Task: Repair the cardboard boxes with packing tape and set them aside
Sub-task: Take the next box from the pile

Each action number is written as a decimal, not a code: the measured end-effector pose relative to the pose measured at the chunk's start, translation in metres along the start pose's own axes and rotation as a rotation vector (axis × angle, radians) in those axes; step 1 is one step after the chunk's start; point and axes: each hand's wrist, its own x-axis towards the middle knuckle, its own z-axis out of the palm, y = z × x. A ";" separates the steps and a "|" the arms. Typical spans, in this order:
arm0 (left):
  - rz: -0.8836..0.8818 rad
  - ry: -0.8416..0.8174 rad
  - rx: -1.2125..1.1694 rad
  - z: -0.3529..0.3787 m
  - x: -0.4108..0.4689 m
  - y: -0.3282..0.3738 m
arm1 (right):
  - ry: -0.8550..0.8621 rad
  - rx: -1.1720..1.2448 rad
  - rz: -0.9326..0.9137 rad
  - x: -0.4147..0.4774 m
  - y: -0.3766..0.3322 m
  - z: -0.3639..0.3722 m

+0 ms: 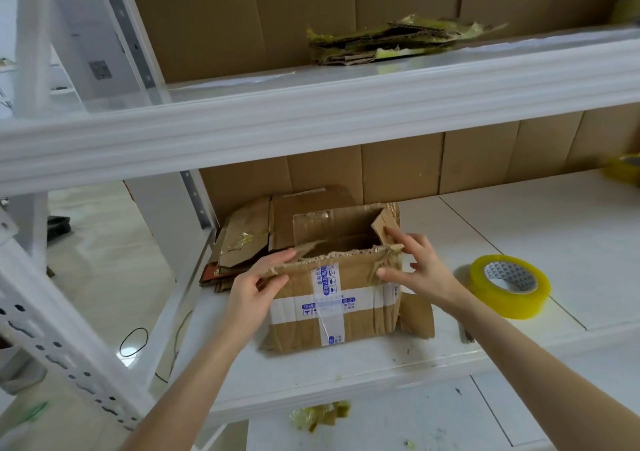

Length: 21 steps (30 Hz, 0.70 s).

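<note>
A worn open cardboard box (332,298), banded with white and blue printed tape, stands on the white shelf (346,364). Its top rim is torn and ragged. My left hand (258,284) pinches the torn front left rim between thumb and fingers. My right hand (420,267) is at the box's right front corner, thumb against the crumpled corner and fingers spread above it. A roll of yellowish clear packing tape (509,286) lies flat on the shelf just right of my right wrist.
Flattened cardboard boxes (249,243) lie stacked behind and left of the open box. Torn cardboard scraps with tape (391,40) rest on the upper shelf (311,115), which overhangs the work area. Another tape roll (623,168) sits far right. Tape scraps (322,414) lie below.
</note>
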 end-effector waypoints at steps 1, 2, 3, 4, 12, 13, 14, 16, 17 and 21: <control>0.085 0.009 0.039 -0.001 -0.001 0.004 | 0.000 -0.014 -0.006 0.002 -0.001 -0.003; 0.170 0.026 0.065 -0.002 -0.001 0.008 | 0.007 -0.016 -0.014 0.004 -0.002 -0.006; 0.237 0.046 0.089 -0.002 -0.001 0.011 | 0.015 -0.010 -0.028 0.006 -0.003 -0.008; 0.281 0.056 0.109 -0.002 -0.001 0.012 | 0.016 -0.004 -0.046 0.006 -0.004 -0.009; 0.029 -0.129 0.094 -0.010 -0.015 -0.011 | -0.023 -0.111 -0.082 -0.001 0.000 0.008; -0.013 -0.154 0.100 -0.012 -0.017 -0.016 | -0.034 -0.136 -0.105 -0.001 -0.001 0.007; -0.046 -0.163 0.101 -0.012 -0.019 -0.019 | -0.042 -0.151 -0.116 -0.002 -0.003 0.007; -0.075 -0.153 0.090 -0.009 -0.021 -0.022 | -0.047 -0.148 -0.100 -0.006 -0.006 0.005; -0.066 -0.153 0.097 -0.007 -0.021 -0.021 | -0.049 -0.143 -0.088 -0.009 -0.007 0.004; -0.186 -0.123 0.080 0.000 -0.016 -0.017 | -0.088 -0.039 -0.055 -0.024 -0.007 -0.002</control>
